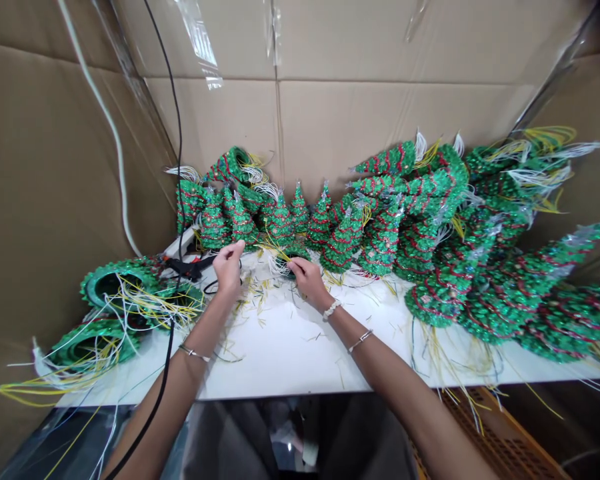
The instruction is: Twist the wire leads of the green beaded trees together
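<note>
Wires (275, 255) fan from a green sequined tree (296, 215) at centre; your right hand (307, 280), curled closed, pinches them to keep them gathered; your left hand (229, 267), half-closed just beside it, may hold something, but you cannot tell

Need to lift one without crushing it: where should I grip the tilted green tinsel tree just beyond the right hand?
Grip the green tinsel tree low on its wide lower body, coming from the near side, over the white bench top. It tilts, its tip narrows to a thin point, and neighbouring trees crowd its sides, so the front looks like the open approach.
</note>
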Demonstrator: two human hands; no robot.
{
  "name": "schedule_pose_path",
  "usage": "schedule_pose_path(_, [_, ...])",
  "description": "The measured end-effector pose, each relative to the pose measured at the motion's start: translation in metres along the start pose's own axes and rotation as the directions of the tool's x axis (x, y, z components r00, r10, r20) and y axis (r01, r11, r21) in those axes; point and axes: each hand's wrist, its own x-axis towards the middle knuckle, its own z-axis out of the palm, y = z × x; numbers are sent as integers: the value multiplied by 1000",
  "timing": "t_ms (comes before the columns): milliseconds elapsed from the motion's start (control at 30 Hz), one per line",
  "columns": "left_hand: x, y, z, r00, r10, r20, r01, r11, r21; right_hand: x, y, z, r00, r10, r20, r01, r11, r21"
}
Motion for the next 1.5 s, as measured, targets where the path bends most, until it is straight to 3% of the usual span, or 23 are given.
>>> schedule_pose_path(100, [-13, 8, 5, 980, 177, 92, -186, 977, 101, 0, -1, 0, 1000, 26, -14, -26, 999, 39])
schedule_pose_path(200, [-23, 18, 8, 923, 344, 174, -377, 901, 215, 0, -3, 0, 999, 34, -9, -33, 999, 38])
schedule_pose_path(400, [-27, 23, 7, 838, 435, 329, -525, 809, 266, 0, -5, -1, 999, 45, 7, -45, 998, 44])
schedule_pose_path(500, [-27, 21, 9, 851, 413, 326, -503, 819, 277, 0, -4, -1, 999, 35, 14, -36, 999, 18])
schedule_pose_path(667, [-20, 13, 9, 909, 321, 265, -386, 888, 250, 1, -4, 0, 998, 39, 42, -40, 999, 20])
schedule_pose_path(867, [0, 5, -2, 965, 261, 22, -261, 957, 129, 1, 0, -2, 999, 40, 5, -40, 999, 14])
schedule_pose_path(1100, [-11, 14, 4, 951, 178, 251, -224, 960, 169, 2, -2, -5, 999, 26, 42, -26, 1000, 12])
schedule_pose_path(1300, [-10, 11, 4, 940, 207, 272, -257, 953, 163, 2, -2, -5, 998, 24, 62, -24, 1000, -1])
schedule_pose_path(1367, [-4, 8, 1, 955, 203, 215, -238, 959, 153, 2, -2, -5, 998, 30, 63, -30, 1000, -4])
schedule_pose_path(1500, [8, 5, -6, 981, 194, 1, -193, 978, 84, 2, -1, -8, 998, 55, 39, -55, 998, -15])
